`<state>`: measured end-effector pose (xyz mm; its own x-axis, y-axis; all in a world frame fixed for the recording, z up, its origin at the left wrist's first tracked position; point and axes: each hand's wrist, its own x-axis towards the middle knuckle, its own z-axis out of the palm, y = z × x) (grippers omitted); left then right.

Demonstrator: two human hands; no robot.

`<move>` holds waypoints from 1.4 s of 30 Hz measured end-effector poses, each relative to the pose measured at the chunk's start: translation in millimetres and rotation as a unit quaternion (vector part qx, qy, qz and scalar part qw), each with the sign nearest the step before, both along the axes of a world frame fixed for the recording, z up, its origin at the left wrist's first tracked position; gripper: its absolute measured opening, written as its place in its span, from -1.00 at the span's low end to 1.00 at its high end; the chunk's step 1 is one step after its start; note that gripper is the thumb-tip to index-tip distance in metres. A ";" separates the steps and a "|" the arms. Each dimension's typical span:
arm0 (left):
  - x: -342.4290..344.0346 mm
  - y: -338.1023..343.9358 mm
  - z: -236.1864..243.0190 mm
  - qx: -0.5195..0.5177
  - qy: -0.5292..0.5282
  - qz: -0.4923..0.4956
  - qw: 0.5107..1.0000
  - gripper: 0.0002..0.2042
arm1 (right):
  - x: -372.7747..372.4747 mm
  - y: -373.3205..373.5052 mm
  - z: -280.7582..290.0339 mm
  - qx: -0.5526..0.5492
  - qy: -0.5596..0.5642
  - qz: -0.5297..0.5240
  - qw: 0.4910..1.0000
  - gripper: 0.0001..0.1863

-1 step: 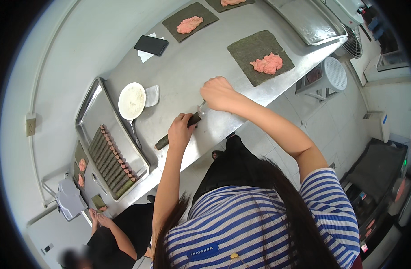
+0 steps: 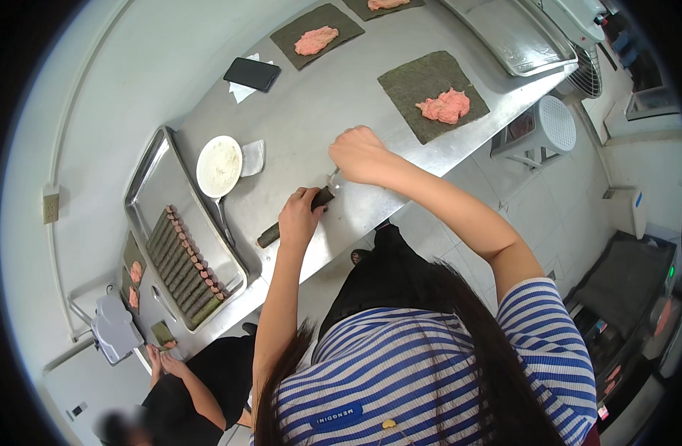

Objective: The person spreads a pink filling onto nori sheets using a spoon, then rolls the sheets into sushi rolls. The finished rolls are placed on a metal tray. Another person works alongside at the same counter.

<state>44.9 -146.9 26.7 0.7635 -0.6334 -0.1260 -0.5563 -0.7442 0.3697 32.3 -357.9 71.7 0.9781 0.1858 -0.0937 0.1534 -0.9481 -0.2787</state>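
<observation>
My left hand [image 2: 299, 214] is closed around a dark seaweed roll [image 2: 269, 237] that lies on the metal table near its front edge. At the roll's upper right end is the short, shiny metal end of a tool [image 2: 334, 177]. My right hand [image 2: 360, 154] is closed in a fist above it, gripping this tool; its handle is hidden, and I cannot make out its kind. Up and to the right, a flat seaweed sheet [image 2: 403, 82] carries a lump of pink paste [image 2: 445, 106].
Left of my hands stand a long-handled bowl of pale paste [image 2: 220, 166] and a tray [image 2: 144, 178] with a row of several rolls [image 2: 183, 264]. A phone [image 2: 252, 74] lies farther back. At lower left a co-worker's hands [image 2: 168, 363] handle a small seaweed piece [image 2: 162, 334].
My right hand has shifted very slightly to the left with the tool. My left hand and the roll stay in place.
</observation>
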 end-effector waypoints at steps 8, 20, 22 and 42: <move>0.5 -2.2 -1.2 -0.019 0.002 0.016 1.000 -0.68 | -0.6 1.4 36.5 -0.015 -0.027 -0.007 1.000 -0.94; 4.6 -2.9 -6.8 -0.012 0.008 0.026 1.000 -0.66 | 12.0 6.9 19.1 -0.011 0.062 -0.033 0.997 -0.89; 5.3 -2.4 -6.9 -0.014 0.010 0.026 1.000 -0.67 | 21.9 6.7 21.7 0.004 0.046 -0.018 0.999 -0.92; -17.6 45.4 -57.6 -0.084 -0.106 0.122 0.983 -0.68 | 116.5 147.4 90.1 -0.094 -0.122 0.458 0.875 -0.73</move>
